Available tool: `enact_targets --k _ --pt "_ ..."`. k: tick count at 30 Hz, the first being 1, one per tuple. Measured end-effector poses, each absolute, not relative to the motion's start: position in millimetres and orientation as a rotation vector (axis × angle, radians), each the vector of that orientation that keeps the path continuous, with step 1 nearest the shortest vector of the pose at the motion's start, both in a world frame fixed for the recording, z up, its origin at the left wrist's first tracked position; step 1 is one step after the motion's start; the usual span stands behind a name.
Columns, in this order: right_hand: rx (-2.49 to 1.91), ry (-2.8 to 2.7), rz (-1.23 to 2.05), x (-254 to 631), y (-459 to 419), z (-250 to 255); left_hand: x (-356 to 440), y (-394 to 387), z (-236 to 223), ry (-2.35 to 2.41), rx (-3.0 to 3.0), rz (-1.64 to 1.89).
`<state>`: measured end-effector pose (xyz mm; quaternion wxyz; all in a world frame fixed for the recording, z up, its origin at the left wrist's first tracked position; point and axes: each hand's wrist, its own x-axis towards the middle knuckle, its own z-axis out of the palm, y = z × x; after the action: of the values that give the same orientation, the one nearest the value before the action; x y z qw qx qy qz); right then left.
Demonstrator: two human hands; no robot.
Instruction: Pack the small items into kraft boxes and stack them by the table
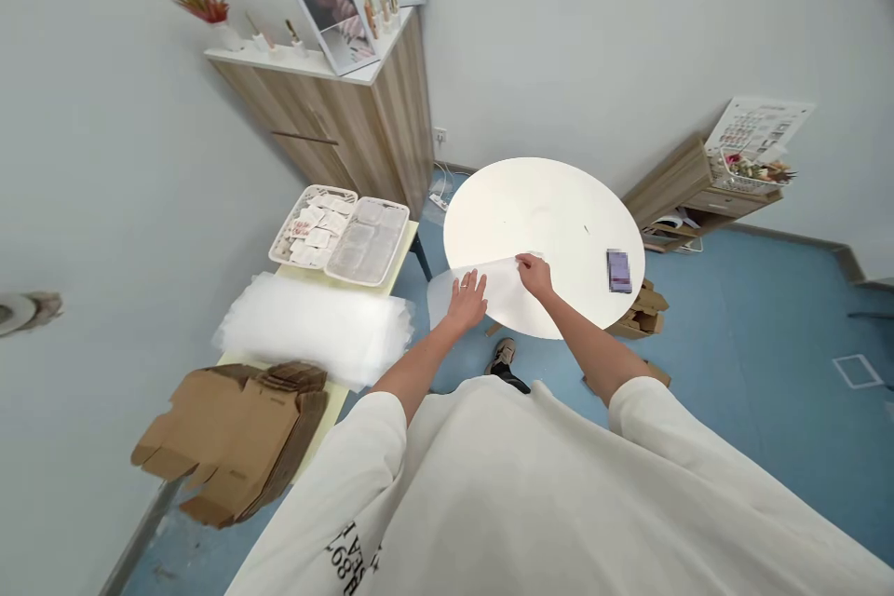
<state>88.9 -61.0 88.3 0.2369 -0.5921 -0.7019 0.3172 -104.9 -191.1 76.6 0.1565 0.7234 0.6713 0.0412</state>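
Cropped white shirt (517, 475); left hand (467, 300), fingers spread, on faint sheet (501, 291); right hand (535, 276) pinching its edge.

A small packing workroom, perhaps in a shop: flattened brown cardboard boxes (227, 433) and stacked translucent white sheets (314, 326) share a long pale-yellow counter (318, 428).

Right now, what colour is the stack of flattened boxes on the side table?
Plain brown cardboard; the head view shows it best.
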Motion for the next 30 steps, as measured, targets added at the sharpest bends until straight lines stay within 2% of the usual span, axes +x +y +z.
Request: enact_targets --k 12,18,20,24,30 --pt "-2.088 -1.557 0.889 245.3 14.4 25.2 13.5 -97.1 31.4 1.770 1.959 -0.121" --pt "-2.192 -1.883 1.095 261.1 5.0 17.2 30.6 -76.1 17.4 1.718 1.896 -0.229" --pt "-2.219 -2.059 1.010 258.1 3.0 18.4 30.7 -70.2 15.7 1.711 1.874 -0.251" --pt "-2.023 -2.384 0.766 247.9 9.3 19.4 26.9 -63.7 12.6 1.704 1.877 -0.263" --pt "-1.667 -2.746 0.928 242.1 12.8 9.0 11.0 -57.0 8.5 1.683 1.916 -0.290"
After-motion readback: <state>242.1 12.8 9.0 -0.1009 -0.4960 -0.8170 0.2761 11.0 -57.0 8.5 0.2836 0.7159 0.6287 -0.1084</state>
